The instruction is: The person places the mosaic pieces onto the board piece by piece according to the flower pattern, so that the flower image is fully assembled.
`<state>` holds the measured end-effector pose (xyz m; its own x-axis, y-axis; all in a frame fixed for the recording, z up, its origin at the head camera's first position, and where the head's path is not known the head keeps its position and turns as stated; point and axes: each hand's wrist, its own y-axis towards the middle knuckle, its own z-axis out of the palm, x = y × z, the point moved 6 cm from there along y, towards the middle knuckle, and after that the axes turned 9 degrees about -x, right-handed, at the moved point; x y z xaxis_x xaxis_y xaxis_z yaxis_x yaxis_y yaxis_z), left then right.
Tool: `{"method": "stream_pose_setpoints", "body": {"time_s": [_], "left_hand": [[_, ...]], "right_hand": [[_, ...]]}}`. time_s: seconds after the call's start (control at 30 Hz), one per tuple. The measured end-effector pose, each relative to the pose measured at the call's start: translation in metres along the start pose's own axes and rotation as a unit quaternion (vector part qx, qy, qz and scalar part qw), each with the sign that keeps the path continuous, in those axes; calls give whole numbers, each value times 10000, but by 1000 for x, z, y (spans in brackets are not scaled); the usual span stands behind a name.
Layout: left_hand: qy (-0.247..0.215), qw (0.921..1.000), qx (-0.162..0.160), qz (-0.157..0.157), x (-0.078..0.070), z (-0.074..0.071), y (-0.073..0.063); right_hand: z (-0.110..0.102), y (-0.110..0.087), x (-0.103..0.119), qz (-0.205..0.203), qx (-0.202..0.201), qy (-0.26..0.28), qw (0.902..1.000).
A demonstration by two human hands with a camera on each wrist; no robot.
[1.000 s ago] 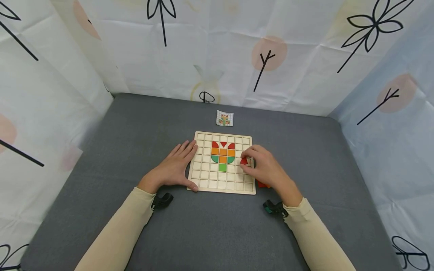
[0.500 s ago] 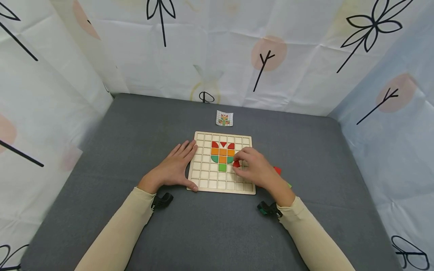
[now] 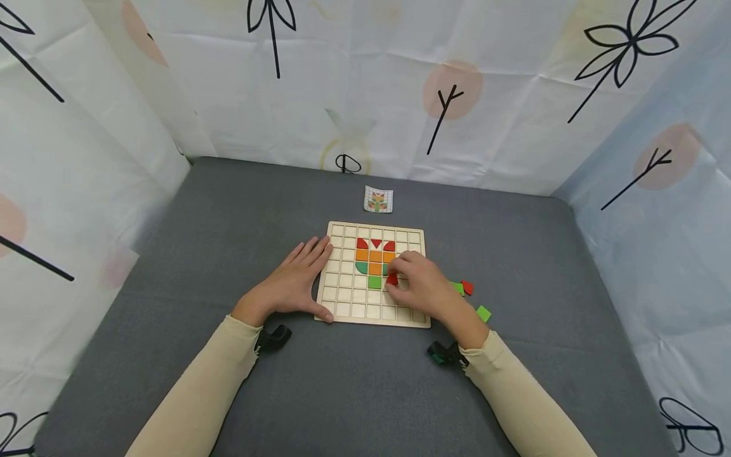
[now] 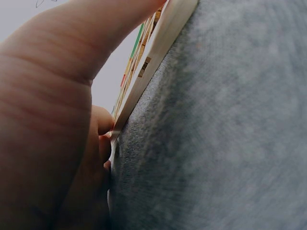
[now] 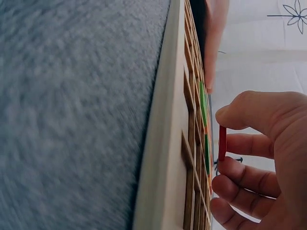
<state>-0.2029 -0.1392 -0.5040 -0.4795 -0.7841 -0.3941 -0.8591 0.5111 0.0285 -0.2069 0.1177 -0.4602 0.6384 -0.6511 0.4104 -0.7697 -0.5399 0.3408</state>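
Observation:
A wooden grid board [image 3: 346, 295] lies on the grey table, with red, orange and green tiles set in a tulip-like pattern in its upper middle. My left hand [image 3: 296, 279] rests along the board's left edge, fingers extended and thumb at the near corner. Between thumb and fingertips my right hand [image 3: 422, 285] pinches a red tile [image 3: 392, 279], just over the board to the right of the light green square tile [image 3: 374, 282]. In the right wrist view the red tile [image 5: 222, 143] is seen edge-on, apart from the board. The hand partly covers the dark green tile at the pattern's right.
Beyond the board lies a small printed card [image 3: 378, 199] with a coloured pattern on a grid. Loose tiles sit right of the board: a red one [image 3: 467, 288], a green one [image 3: 458, 289] and a green square [image 3: 483, 313]. A patterned cloth [image 3: 502, 127] hangs behind the table.
My right hand has moved left across the board with the red tile, toward the pattern, uncovering loose tiles at the right. My left hand has stayed in place.

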Motion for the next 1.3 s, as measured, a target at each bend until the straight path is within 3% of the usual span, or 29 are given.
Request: {"method": "stream_pose_setpoints", "body": {"time_s": [0.4, 1.3], "left_hand": [[-23, 10000, -7, 1, 0, 1, 0], [-15, 10000, 19, 11, -1, -1, -1]], "right_hand": [[7, 2, 2, 37, 185, -254, 9995], [1, -1, 1, -25, 254, -96, 9996]]}}
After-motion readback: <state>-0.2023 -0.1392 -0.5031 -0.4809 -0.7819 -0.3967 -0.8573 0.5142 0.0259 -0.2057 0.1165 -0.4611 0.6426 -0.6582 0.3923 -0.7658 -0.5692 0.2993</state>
